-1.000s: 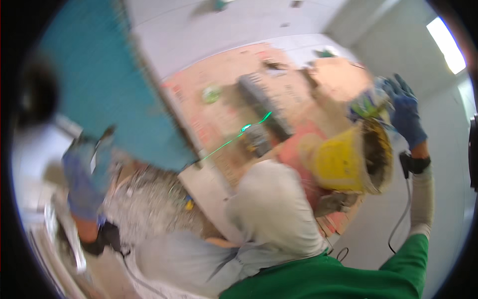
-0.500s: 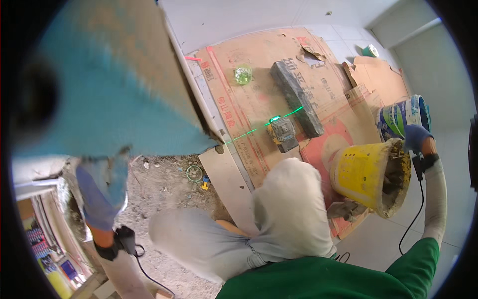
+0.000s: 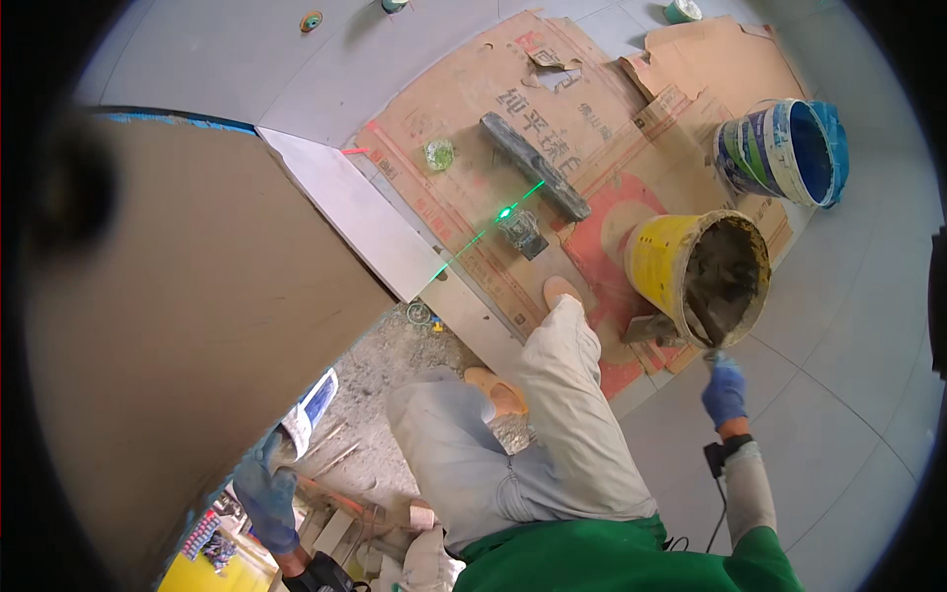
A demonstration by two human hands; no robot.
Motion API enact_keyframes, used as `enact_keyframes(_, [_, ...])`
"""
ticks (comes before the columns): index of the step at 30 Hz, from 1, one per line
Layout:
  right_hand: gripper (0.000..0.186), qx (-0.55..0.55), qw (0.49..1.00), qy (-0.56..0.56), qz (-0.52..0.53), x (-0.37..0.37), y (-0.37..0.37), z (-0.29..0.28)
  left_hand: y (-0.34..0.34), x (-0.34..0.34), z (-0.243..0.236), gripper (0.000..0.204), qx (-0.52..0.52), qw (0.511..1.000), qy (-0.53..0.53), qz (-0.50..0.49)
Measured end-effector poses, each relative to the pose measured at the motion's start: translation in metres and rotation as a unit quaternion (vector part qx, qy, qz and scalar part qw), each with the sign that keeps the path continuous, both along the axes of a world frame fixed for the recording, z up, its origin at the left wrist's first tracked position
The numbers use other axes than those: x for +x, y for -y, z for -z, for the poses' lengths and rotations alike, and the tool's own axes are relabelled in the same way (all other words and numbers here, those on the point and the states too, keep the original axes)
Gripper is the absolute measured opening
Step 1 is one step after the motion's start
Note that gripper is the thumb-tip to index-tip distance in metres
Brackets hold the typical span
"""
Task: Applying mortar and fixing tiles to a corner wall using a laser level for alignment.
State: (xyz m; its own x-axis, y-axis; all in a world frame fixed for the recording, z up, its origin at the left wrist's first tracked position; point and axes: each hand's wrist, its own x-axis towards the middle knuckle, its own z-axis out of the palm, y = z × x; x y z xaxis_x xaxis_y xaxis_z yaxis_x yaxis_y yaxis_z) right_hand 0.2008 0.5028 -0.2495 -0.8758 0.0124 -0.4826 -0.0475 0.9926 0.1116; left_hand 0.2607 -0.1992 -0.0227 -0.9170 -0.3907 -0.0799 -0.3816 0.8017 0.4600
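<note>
My gloved left hand (image 3: pixel 266 493) is closed on the lower edge of a large board (image 3: pixel 187 316), whose visible face is greyish brown with blue showing along its edges. In a blue glove, my right hand (image 3: pixel 723 390) grips the handle of a tool, likely a trowel (image 3: pixel 708 331), whose head reaches into a tilted yellow bucket (image 3: pixel 656 266) of grey mortar. Beside the board's right edge lies a long pale tile strip (image 3: pixel 326 197), above rough rubble flooring (image 3: pixel 365 365). My knees and sandalled feet are between my hands.
Worn cardboard sheets (image 3: pixel 459 89) cover tiled floor (image 3: pixel 838 355). On them are a laser level (image 3: pixel 523 237) casting a green line, a dark bar (image 3: pixel 533 163) and a green container (image 3: pixel 438 155). A blue-white bucket (image 3: pixel 760 158) stands right; debris (image 3: pixel 335 533) lies lower left.
The board's turquoise face has given way to a brown one. My right hand has moved down onto the tool handle, and the yellow bucket's opening faces more upward.
</note>
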Motion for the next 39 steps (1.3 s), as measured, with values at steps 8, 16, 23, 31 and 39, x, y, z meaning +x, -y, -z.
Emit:
enact_keyframes(8, [0.028, 0.086, 0.994, 0.065, -0.013, 0.041, 0.044, -0.005, 0.001, 0.004, -0.098, 0.05, -0.093, 0.988, 0.05, -0.117])
enact_keyframes(16, [0.046, 0.026, 0.993, 0.092, 0.072, 0.084, 0.046, -0.094, 0.004, 0.004, -0.081, 0.043, -0.184, 0.978, -0.033, -0.09])
enact_keyframes(23, [0.05, -0.286, 0.942, 0.063, 0.166, 0.016, 0.14, -0.124, 0.003, -0.013, -0.08, 0.025, -0.28, 0.957, -0.024, 0.077])
enact_keyframes(31, [0.036, -0.33, 0.932, 0.141, 0.055, 0.013, 0.288, 0.16, 0.02, 0.047, -0.086, 0.036, -0.811, 0.289, 0.346, 0.373])
enact_keyframes(39, [0.036, -0.383, 0.9, 0.157, 0.141, 0.044, 0.39, 0.247, 0.013, 0.006, -0.095, 0.033, -0.589, 0.789, 0.084, 0.153])
